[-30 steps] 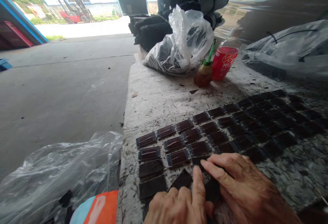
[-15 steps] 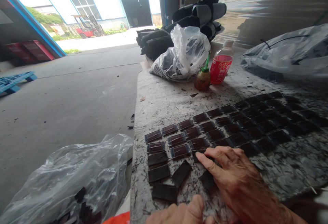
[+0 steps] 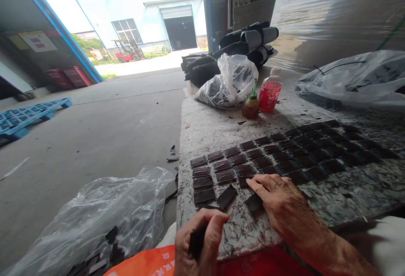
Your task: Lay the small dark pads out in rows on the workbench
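Note:
My right hand [image 3: 281,204] rests on the table with bent fingers pressed together at a small black rectangular piece [image 3: 244,181]; its fingertips cover part of that piece. Another black piece [image 3: 254,204] lies just below those fingers. My left hand [image 3: 202,236] is closed near the table's front edge, thumb against the curled forefinger. Something dark shows inside it, but I cannot tell whether it is a piece or shadow. Several plain black pieces [image 3: 227,196] lie around it. Beyond them are rows of dark pieces [image 3: 255,154] with clear, shiny edges.
Farther back on the table [image 3: 205,126] stand a red-labelled bottle [image 3: 269,92], a small green-spouted bottle [image 3: 251,106], a plastic bag [image 3: 232,84] and black rolls [image 3: 259,38]. Another bag [image 3: 354,78] lies right. Clear plastic [image 3: 126,200] with black scraps is at lower left. A blue pallet [image 3: 34,116] is on the floor.
My left hand has come up and left from the bottom edge, and its closed thumb and forefinger now show. My right hand stays at the same piece. The camera view has shifted.

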`<state>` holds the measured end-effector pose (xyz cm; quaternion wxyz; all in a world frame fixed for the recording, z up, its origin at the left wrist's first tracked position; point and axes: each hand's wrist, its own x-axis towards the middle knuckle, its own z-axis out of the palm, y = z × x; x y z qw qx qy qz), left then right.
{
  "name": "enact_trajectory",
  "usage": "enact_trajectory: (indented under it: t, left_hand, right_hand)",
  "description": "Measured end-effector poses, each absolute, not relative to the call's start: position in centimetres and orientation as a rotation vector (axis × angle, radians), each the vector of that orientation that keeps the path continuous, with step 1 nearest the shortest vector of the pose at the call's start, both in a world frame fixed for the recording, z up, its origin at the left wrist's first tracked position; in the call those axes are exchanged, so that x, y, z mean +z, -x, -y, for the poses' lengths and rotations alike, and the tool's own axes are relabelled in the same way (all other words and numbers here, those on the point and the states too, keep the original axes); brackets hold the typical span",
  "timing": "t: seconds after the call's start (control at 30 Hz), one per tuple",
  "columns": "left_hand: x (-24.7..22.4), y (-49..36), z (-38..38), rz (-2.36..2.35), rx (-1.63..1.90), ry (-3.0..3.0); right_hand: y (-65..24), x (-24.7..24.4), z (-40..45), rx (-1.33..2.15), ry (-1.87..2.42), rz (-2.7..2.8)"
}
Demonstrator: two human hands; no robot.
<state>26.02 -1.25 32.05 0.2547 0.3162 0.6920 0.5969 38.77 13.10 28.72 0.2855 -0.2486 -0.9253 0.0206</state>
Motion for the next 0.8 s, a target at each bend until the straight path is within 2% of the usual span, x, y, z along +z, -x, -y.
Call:
enact_trajectory:
  t: [0.1, 0.3, 0.47, 0.8]
  left_hand:
    - [32.3, -25.7, 1.5, -1.612, 1.767, -0.462]
    - [32.3, -25.1, 1.8, -1.444, 1.979, -0.359]
    - [32.3, -25.1, 1.9, -1.396, 2.003, -0.316]
    - [32.2, -25.2, 2.2, -1.332, 1.999, -0.301]
  right_hand:
    - [-38.7, 28.6, -13.2, 0.022, 0.664, 2.485]
    - [-38.6, 29.0, -12.6, 0.026, 0.497, 2.529]
    - [-37.6, 29.0, -11.5, 0.068, 0.311, 2.594]
    - [-37.4, 29.1, -11.0, 0.095, 0.344, 2.637]
